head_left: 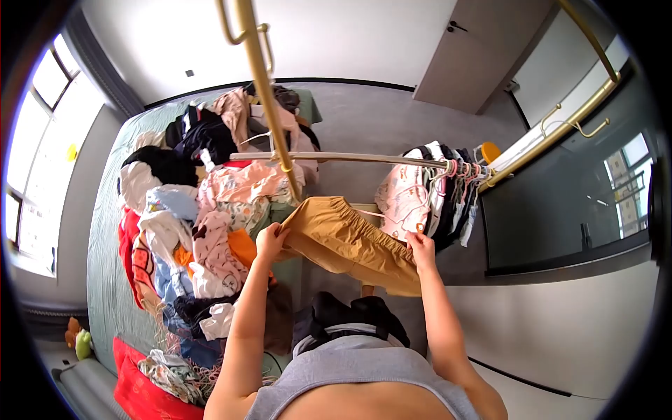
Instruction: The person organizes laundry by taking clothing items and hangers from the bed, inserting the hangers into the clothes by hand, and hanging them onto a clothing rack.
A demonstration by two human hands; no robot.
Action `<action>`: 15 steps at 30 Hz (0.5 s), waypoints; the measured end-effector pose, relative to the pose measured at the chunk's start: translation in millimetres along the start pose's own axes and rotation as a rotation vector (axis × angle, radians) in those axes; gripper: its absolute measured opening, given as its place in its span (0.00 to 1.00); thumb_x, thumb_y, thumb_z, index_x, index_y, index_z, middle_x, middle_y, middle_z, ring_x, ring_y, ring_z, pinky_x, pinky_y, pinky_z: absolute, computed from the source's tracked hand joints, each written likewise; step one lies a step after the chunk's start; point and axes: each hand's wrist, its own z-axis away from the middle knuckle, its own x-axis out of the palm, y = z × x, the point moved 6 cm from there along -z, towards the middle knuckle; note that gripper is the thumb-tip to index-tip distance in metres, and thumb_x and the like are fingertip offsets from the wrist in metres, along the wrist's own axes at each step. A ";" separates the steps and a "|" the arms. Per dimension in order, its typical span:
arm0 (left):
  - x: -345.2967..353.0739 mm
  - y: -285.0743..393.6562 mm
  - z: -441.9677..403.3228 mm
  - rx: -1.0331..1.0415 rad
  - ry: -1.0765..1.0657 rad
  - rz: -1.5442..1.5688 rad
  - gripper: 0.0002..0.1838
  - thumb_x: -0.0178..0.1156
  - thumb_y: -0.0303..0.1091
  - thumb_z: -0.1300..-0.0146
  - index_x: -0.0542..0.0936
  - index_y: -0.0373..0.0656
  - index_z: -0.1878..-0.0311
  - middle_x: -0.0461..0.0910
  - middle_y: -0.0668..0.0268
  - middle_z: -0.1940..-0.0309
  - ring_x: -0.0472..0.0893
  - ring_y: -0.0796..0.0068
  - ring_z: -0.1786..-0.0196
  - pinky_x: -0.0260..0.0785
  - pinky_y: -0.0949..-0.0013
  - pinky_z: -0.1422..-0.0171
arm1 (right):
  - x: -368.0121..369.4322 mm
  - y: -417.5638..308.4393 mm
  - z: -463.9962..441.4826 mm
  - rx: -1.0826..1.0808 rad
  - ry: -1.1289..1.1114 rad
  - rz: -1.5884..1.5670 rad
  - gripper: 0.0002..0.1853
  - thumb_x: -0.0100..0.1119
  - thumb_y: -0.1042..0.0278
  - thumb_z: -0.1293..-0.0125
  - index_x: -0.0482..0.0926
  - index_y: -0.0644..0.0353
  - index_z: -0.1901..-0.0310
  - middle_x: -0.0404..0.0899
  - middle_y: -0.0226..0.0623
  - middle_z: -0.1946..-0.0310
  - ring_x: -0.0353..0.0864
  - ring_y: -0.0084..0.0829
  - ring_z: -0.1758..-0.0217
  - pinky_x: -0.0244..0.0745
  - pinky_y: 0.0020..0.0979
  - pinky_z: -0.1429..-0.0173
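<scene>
Tan trousers [343, 234] with a gathered elastic waistband are stretched out between my two hands. My left hand [271, 240] pinches one end of the waistband, and my right hand [421, 250] grips the other end. Just beyond the trousers runs the horizontal rail of a gold clothes rack [350, 157]. Several garments [406, 199] hang on hangers at the rail's right end. A large heap of mixed clothes [217, 241] lies on the bed to the left.
The bed [105, 231] has a green sheet. A red cushion [136, 381] lies at its near corner. The rack's gold upright [269, 105] stands close ahead. At the right are a dark glossy panel [553, 203] and a white cabinet [539, 329]; a door [483, 49] is at the back.
</scene>
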 end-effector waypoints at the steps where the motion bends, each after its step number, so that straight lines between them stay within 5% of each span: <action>1: 13.4 2.0 -6.9 0.031 0.070 0.032 0.12 0.62 0.38 0.46 0.79 0.39 0.64 0.77 0.60 0.78 0.77 0.57 0.72 0.71 0.62 0.62 | -9.6 6.5 -4.2 0.031 0.053 0.011 0.11 0.58 0.66 0.37 0.78 0.64 0.74 0.70 0.23 0.82 0.64 0.14 0.78 0.58 0.18 0.70; 3: 43.0 18.2 -14.5 0.000 0.027 -0.214 0.21 0.59 0.32 0.48 0.73 0.46 0.48 0.75 0.56 0.54 0.74 0.53 0.51 0.68 0.57 0.49 | -17.4 20.4 -13.3 0.038 0.025 -0.018 0.11 0.58 0.63 0.38 0.80 0.64 0.69 0.72 0.24 0.80 0.68 0.16 0.75 0.61 0.19 0.66; 5: 89.1 35.2 -25.2 0.034 -0.042 -0.059 0.24 0.59 0.30 0.49 0.70 0.45 0.45 0.73 0.52 0.50 0.71 0.50 0.47 0.66 0.56 0.46 | -5.1 36.7 -23.7 0.047 -0.146 -0.088 0.09 0.54 0.66 0.36 0.79 0.63 0.63 0.75 0.27 0.74 0.72 0.19 0.69 0.65 0.19 0.60; 11: 189.2 175.8 -44.2 0.255 -0.194 0.125 0.18 0.49 0.23 0.45 0.73 0.39 0.50 0.75 0.51 0.57 0.73 0.51 0.51 0.66 0.59 0.45 | 10.4 63.8 -84.0 0.152 -0.110 -0.193 0.13 0.54 0.70 0.35 0.76 0.66 0.52 0.77 0.28 0.69 0.73 0.19 0.62 0.65 0.20 0.51; 15: 237.2 248.6 -61.0 0.280 -0.303 0.178 0.18 0.49 0.22 0.45 0.74 0.41 0.49 0.75 0.51 0.58 0.74 0.49 0.53 0.67 0.57 0.48 | -4.1 66.1 -144.7 0.092 -0.116 -0.332 0.10 0.52 0.69 0.34 0.77 0.63 0.55 0.77 0.26 0.70 0.73 0.16 0.64 0.67 0.18 0.57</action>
